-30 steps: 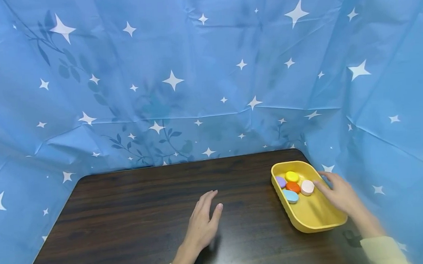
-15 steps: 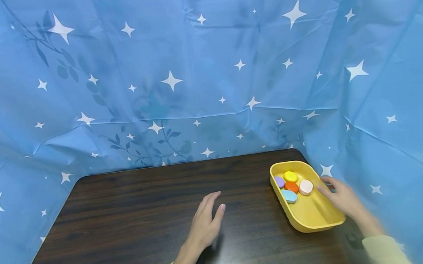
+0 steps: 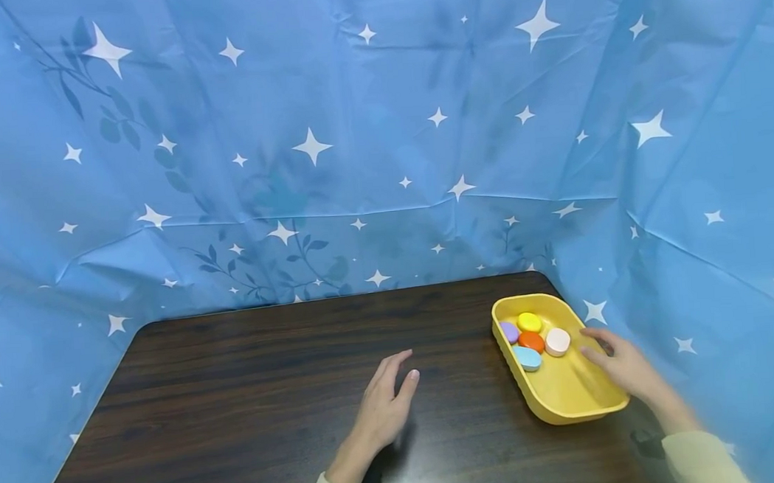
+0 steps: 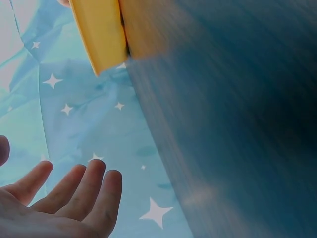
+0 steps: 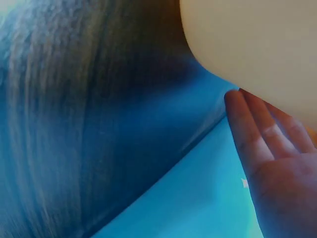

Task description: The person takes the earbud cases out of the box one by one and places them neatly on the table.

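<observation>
A yellow tray with rounded corners sits at the table's right side. In its far part lie several smooth, rounded, pebble-like pieces: yellow, orange-red, pale pink, light blue and lilac. My right hand is at the tray's right rim, its thumb over the inside and its fingers outside. In the right wrist view those fingers look straight beside the tray's pale-looking wall. Over the table's front middle my left hand has relaxed, spread fingers and holds nothing.
The dark wood-grain table stretches left from the tray. Behind it and along both sides hangs a blue curtain with white stars, close to the tray's right side.
My right hand has slid slightly back along the rim, its thumb drawn away from the pale pink piece. My left hand has moved a little right. The tray stays in place.
</observation>
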`<state>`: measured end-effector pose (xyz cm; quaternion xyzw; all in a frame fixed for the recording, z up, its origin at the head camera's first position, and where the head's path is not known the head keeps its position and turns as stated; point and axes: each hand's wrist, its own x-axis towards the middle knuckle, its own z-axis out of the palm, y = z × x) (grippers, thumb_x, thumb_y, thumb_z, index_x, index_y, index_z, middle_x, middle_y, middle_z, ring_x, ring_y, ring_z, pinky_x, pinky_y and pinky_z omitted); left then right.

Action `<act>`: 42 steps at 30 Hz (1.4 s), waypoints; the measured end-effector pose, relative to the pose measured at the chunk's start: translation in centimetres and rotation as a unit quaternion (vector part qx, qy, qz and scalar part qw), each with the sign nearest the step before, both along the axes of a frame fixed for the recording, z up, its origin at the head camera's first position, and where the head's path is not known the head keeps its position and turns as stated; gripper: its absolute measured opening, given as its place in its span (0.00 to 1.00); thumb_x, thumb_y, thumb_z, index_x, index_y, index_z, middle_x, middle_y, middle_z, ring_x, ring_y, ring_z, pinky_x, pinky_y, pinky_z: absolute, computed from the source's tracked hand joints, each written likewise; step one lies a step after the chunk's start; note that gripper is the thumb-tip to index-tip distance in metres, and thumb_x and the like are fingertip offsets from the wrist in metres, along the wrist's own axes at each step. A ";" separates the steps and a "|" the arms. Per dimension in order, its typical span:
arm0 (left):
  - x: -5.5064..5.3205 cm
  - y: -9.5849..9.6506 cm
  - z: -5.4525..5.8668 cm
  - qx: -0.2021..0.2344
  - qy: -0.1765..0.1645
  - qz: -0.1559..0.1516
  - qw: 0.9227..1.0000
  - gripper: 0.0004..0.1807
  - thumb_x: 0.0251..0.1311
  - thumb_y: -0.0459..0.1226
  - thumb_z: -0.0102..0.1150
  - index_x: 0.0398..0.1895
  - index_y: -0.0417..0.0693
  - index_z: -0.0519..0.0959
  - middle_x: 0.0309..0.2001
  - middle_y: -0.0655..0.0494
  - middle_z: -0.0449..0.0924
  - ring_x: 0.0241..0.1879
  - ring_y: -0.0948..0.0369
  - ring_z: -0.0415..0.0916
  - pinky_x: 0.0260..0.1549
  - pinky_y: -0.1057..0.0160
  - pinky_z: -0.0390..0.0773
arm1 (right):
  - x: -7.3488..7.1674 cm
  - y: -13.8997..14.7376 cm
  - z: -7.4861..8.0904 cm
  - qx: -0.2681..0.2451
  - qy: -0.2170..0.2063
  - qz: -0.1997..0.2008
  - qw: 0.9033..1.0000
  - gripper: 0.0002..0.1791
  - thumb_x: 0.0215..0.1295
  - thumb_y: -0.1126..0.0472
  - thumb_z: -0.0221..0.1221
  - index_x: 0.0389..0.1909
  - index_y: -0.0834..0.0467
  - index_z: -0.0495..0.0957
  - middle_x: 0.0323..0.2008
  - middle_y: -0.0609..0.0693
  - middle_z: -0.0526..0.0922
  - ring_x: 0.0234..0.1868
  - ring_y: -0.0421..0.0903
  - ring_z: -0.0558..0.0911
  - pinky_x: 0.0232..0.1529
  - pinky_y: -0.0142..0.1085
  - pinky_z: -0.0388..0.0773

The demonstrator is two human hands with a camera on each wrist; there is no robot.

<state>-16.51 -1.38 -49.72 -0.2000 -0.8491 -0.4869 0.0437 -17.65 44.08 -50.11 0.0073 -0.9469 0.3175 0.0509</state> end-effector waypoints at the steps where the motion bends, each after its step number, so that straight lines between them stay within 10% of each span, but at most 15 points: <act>1: 0.0 0.1 0.0 0.001 -0.001 -0.001 1.000 0.27 0.78 0.52 0.43 0.73 0.52 0.68 0.68 0.51 0.71 0.66 0.50 0.71 0.60 0.41 0.72 | 0.0 0.1 -0.2 -0.006 0.005 0.001 1.000 0.29 0.75 0.52 0.58 0.65 0.71 0.71 0.62 0.73 0.73 0.62 0.73 0.70 0.60 0.49 0.72; 6: -0.1 0.5 0.0 0.005 -0.002 -0.007 1.000 0.26 0.78 0.51 0.43 0.72 0.51 0.69 0.68 0.52 0.71 0.65 0.50 0.71 0.59 0.41 0.73 | 0.1 0.5 -0.7 -0.040 0.026 0.007 0.999 0.27 0.74 0.56 0.59 0.64 0.71 0.72 0.62 0.72 0.74 0.62 0.61 0.75 0.48 0.14 0.63; 13: -0.2 1.1 -0.2 0.004 -0.003 -0.011 1.000 0.26 0.78 0.52 0.43 0.72 0.52 0.69 0.68 0.53 0.71 0.64 0.52 0.72 0.59 0.43 0.73 | 0.4 1.2 -0.9 -0.107 0.011 0.011 0.994 0.28 0.75 0.56 0.57 0.68 0.70 0.69 0.65 0.73 0.72 0.51 0.17 0.69 0.45 0.17 0.70; 22: -0.3 2.0 -0.6 0.000 -0.007 -0.017 1.000 0.26 0.78 0.52 0.43 0.72 0.54 0.69 0.66 0.56 0.73 0.63 0.54 0.72 0.58 0.44 0.74 | 0.8 1.8 -0.9 -0.208 -0.007 0.032 0.978 0.25 0.76 0.63 0.54 0.67 0.73 0.66 0.52 0.29 0.78 0.47 0.25 0.79 0.42 0.28 0.80; 31: -0.7 2.4 -0.5 0.000 -0.004 -0.031 1.000 0.26 0.78 0.53 0.42 0.72 0.53 0.69 0.66 0.53 0.73 0.63 0.50 0.73 0.58 0.43 0.74 | 0.4 1.6 -0.8 -0.295 -0.049 0.054 0.953 0.24 0.78 0.64 0.52 0.70 0.68 0.65 0.51 0.30 0.79 0.47 0.37 0.85 0.41 0.38 0.85; 42: -0.6 3.2 -0.4 -0.006 -0.016 -0.050 0.999 0.29 0.78 0.55 0.41 0.74 0.54 0.66 0.69 0.53 0.70 0.65 0.50 0.71 0.58 0.42 0.73 | 0.0 1.1 -0.8 -0.300 -0.070 0.059 0.949 0.26 0.79 0.62 0.51 0.72 0.70 0.61 0.53 0.31 0.78 0.49 0.37 0.84 0.43 0.38 0.84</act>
